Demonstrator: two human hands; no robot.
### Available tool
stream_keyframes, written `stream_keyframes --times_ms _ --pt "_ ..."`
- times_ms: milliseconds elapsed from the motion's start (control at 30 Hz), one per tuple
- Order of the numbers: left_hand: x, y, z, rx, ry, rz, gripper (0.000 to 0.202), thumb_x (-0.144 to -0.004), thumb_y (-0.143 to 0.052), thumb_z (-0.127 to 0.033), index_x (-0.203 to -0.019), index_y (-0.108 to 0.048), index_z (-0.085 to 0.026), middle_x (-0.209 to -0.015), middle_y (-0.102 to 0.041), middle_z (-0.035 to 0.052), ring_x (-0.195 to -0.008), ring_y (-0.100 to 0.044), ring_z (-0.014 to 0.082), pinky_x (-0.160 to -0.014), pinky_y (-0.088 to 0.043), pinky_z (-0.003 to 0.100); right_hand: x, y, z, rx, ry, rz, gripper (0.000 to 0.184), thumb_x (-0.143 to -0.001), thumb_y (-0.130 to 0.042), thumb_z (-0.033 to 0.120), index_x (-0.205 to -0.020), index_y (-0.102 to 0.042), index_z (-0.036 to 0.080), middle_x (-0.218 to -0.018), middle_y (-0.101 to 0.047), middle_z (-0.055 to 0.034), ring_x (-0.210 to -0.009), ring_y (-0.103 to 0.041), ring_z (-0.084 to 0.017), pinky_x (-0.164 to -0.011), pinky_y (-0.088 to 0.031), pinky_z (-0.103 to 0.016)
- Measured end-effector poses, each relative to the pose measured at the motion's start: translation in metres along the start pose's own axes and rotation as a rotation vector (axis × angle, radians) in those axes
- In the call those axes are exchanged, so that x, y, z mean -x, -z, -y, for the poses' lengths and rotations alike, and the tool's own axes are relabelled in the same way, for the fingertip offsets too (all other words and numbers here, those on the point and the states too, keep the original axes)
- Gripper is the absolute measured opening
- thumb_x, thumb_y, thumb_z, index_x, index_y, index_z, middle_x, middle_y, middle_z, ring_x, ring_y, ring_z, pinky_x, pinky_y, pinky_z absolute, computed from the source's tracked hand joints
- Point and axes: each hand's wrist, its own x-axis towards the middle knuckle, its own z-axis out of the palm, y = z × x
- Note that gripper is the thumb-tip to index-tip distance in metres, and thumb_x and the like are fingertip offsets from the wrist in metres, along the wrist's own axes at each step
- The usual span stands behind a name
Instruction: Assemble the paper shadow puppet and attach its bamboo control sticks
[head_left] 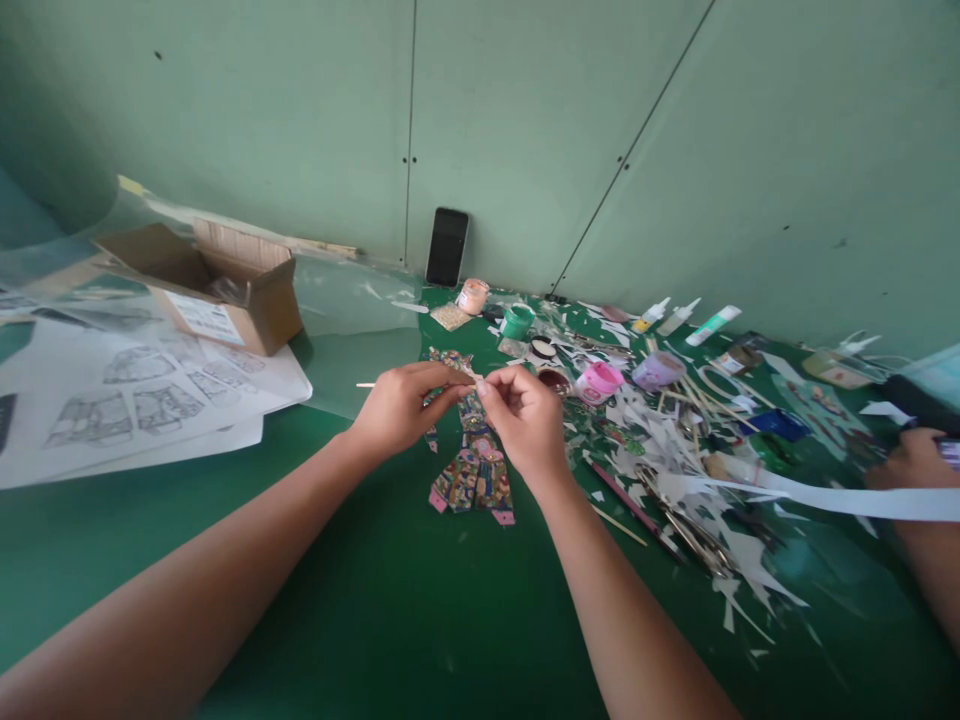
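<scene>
Just below hands (401,405) (525,420) pinching a stick (365,385) lies the paper figure (474,475).

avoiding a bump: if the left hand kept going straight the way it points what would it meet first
Most likely the right hand: the left hand points rightward along the thin stick both seem to pinch, their fingers almost touching above the patterned paper figure. Depth is hard to judge.
</scene>
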Motion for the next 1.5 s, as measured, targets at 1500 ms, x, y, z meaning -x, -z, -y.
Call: stream_keyframes --times_ms 1500 --pt "-0.001 -0.0004 -0.0023 0.181 -0.124 -0.025 0.017 -0.097 -0.05 -0.023 -0.09 -0.063 -0.017 -0.083 -0.069 0.0048 -0.08 -0.062 0.0137 -0.074 -0.049 0.026 0.0065 -0.0004 0.0038 0.22 0.413 -0.074 0.011 -0.089 -0.047 0.016 -0.078 -0.048 0.021 -0.064 -0.047 0.0047 -0.05 -0.041 -0.008 -0.05 -0.034 -0.021"
